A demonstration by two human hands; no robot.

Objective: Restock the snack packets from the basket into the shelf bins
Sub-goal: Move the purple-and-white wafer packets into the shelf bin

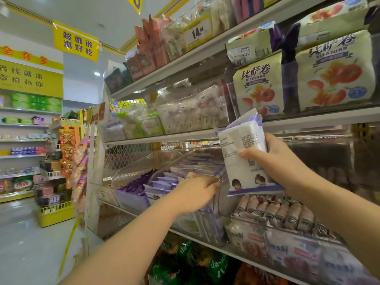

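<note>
Our left hand and right hand are bare, and our slender forearms run uncovered from the wrists all the way to the frame's edges.

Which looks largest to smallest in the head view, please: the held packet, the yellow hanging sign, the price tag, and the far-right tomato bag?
1. far-right tomato bag
2. held packet, though its nearness to the camera flatters it
3. yellow hanging sign, farther away
4. price tag

Held packet was white, purple-edged, black print. Binned packets were purple. Upper bags pale green, orange-red fruit pictures. Hanging sign yellow, purple characters.
</note>
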